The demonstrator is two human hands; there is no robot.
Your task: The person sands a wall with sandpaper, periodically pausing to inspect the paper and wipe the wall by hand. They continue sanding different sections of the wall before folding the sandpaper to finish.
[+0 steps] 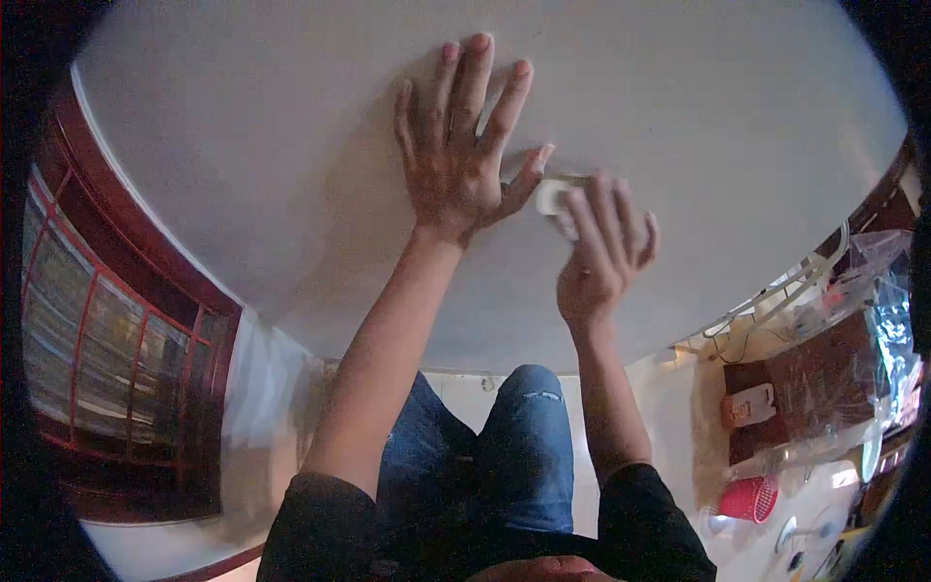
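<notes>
My left hand [456, 155] lies with its fingers spread on a broad pale flat surface [698, 116]. Just right of its thumb, my right hand [603, 238] grips a small whitish object [553, 197] between thumb and fingers. Motion blurs that object, and the fingers cover part of it; I cannot tell what kind of thing it is. It sits close over the pale surface, near the left thumb tip.
At the left is a window [116, 339] with red bars and a dark red frame. On the right, a brown piece of furniture [824, 378] carries clear plastic wrapping, with a red basket [749, 499] beside it. My jeans-covered legs [485, 456] show below the surface's near edge.
</notes>
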